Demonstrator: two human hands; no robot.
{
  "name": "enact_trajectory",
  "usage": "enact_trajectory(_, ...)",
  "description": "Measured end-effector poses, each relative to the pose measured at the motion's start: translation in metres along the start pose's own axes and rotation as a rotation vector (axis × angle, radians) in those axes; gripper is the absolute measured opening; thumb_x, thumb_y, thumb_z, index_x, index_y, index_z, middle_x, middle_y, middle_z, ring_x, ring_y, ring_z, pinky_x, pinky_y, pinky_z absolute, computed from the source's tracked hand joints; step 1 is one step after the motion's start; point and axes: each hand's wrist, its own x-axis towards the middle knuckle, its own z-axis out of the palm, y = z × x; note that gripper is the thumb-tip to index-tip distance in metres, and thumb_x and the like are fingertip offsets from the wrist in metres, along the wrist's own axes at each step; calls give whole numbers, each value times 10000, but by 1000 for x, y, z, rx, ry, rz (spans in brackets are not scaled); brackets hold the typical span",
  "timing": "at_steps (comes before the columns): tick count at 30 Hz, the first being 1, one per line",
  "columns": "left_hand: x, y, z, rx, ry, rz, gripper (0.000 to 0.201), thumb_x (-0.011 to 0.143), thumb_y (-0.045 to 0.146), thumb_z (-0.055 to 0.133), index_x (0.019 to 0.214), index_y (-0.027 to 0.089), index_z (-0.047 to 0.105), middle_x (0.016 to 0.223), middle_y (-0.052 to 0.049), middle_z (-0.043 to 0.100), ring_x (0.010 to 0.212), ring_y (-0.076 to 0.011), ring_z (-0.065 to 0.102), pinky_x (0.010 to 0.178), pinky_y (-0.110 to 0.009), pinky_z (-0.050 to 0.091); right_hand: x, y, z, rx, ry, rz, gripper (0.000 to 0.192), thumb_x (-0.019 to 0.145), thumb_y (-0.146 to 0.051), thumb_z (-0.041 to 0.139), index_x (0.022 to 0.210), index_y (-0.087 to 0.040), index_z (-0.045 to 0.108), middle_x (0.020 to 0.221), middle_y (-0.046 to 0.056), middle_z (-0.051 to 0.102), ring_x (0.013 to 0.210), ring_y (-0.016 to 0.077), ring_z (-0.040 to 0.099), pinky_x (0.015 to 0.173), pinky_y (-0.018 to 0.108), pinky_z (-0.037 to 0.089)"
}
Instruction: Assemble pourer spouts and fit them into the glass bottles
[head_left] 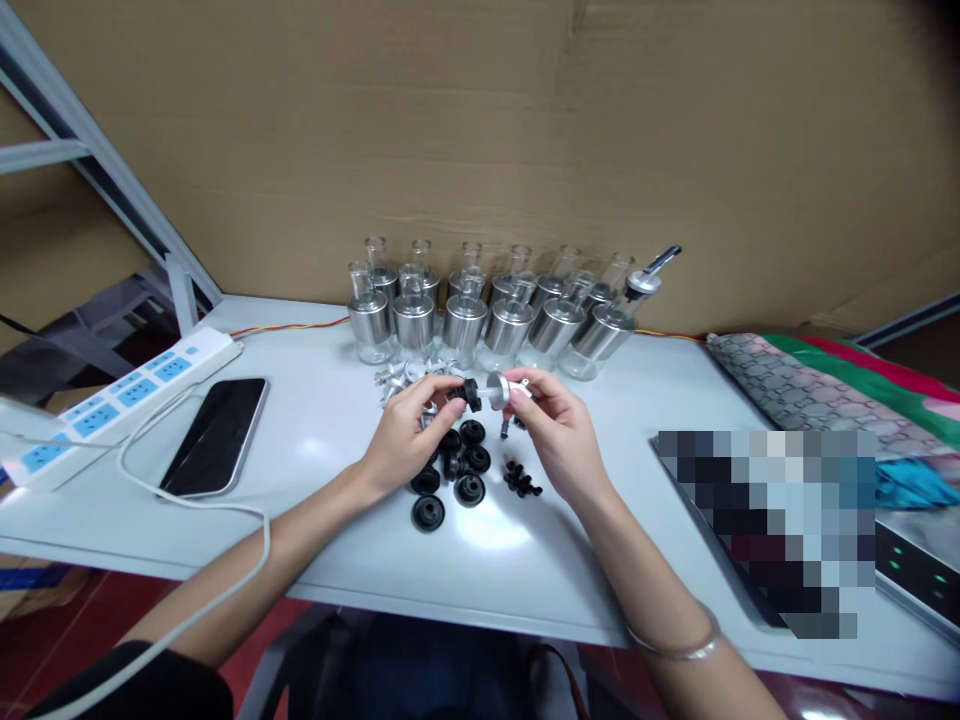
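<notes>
Though small, a black stopper (472,395) and round silvery disc (496,391)

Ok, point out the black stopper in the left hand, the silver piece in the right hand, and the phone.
Black stopper (472,394): head view, on its wide end.
Silver piece (497,391): head view, on its round disc.
Phone (215,436): head view, middle of its dark screen.

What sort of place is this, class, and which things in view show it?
Probably a small workshop: clear glass bottles with silver metal bands stand in rows on a glossy white table, near a cluster of round black parts.
</notes>
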Motion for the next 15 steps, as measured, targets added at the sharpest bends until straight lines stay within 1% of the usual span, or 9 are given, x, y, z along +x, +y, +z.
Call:
enact_trajectory(4, 0, 1, -1, -69, -22, -2, 197, 892, 341, 575, 975, 168, 618, 810, -23, 637, 714, -131, 567, 691, -253, 460, 0, -2, -1, -44, -13, 3, 181, 758, -342, 651, 878, -208, 637, 746, -10, 612, 662, 128, 527, 643, 275, 409)
enact_trajectory(7, 0, -1, 0, -153, -21, -2, 223, 864, 381, 621, 942, 172, 615, 788, -16, 622, 716, -127, 561, 691, -250, 451, 0, -2, -3, -20, -60, -3, 169, 770, -337, 642, 879, -208, 642, 702, -18, 601, 646, 125, 526, 628, 269, 401)
enact_trajectory(9, 1, -4, 1, -229, -27, -16, 258, 852, 416, 631, 927, 170, 608, 802, -19, 612, 734, -129, 557, 701, -253, 447, 0, -1, -4, -5, -95, 2, 175, 784, -345, 635, 889, -205, 647, 674, -20, 598, 637, 125, 525, 623, 269, 397)
enact_trajectory(13, 4, -9, 2, -397, -90, -41, 314, 824, 467, 652, 886, 164, 597, 875, -34, 580, 821, -139, 540, 728, -251, 433, 1, 0, -5, 0, -147, 14, 221, 770, -388, 664, 880, -197, 654, 661, -12, 608, 627, 129, 528, 617, 275, 405)
enact_trajectory(15, 6, -9, 2, -514, -140, -74, 330, 801, 469, 680, 926, 179, 585, 940, -34, 565, 878, -145, 543, 765, -254, 435, 0, 0, -4, 27, -175, 12, 232, 756, -400, 687, 865, -198, 659, 675, -8, 615, 632, 128, 536, 618, 275, 415)
